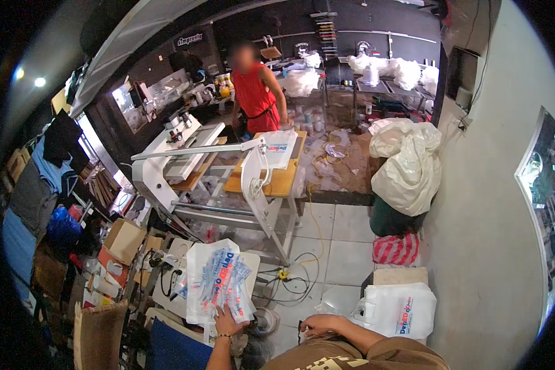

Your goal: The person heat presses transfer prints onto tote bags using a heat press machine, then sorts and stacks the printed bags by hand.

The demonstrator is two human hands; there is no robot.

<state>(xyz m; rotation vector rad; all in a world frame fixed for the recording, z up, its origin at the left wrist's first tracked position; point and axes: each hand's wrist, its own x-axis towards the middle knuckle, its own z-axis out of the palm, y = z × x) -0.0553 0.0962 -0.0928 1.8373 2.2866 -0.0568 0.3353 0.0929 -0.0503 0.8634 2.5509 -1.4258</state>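
Observation:
My left hand rests with spread fingers on the lower edge of a pile of clear printed transfer sheets with blue and red lettering. Under the sheets is a white bag, lying on a pale tabletop. My right hand is held close to my body, its fingers curled. Something small and dark shows at its fingertips, too unclear to name. To its right lies a stack of white bags printed with the same lettering.
A heat press machine stands ahead, a printed white bag on its wooden board. Behind it is a person in red. Cables cross the tiled floor. A large white sack leans by the right wall.

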